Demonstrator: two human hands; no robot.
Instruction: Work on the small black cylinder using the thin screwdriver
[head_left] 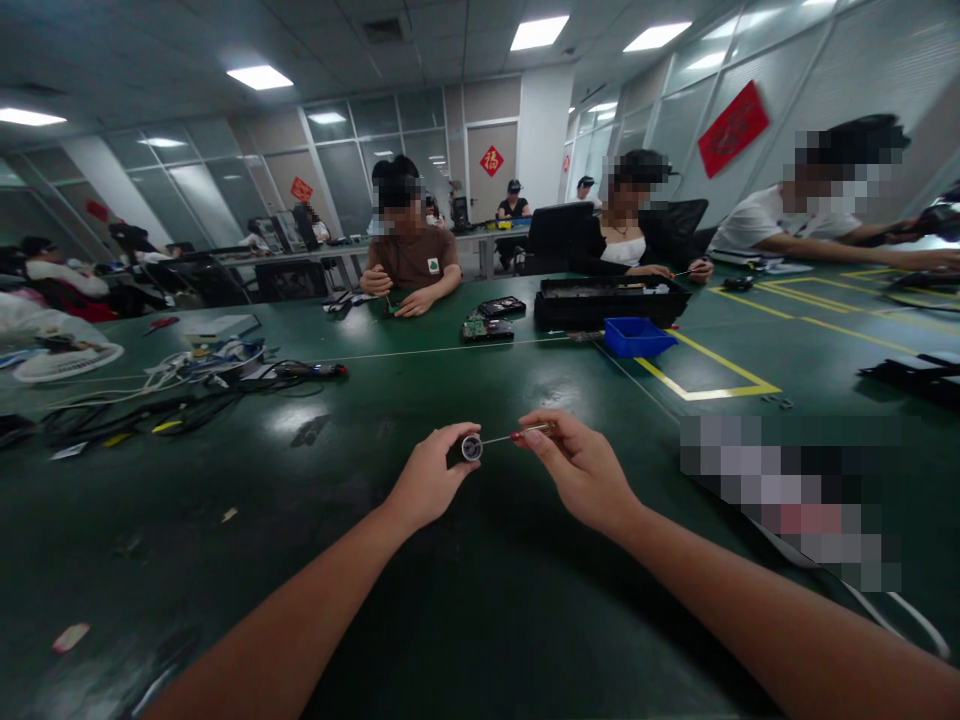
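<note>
One green table carries one blue bin; nearer, the right hand pinches one slim screwdriver by its handle, while the left hand pinches one round, metal-rimmed part at the tool's far end. The part looks light and stiff, perhaps slippery, best gripped around its sides.

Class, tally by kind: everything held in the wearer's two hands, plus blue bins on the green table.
Short dark cylinder with silvery rim: 1
Thin metal-shafted tool with reddish handle: 1
Open blue plastic bin: 1
Total: 3
</note>
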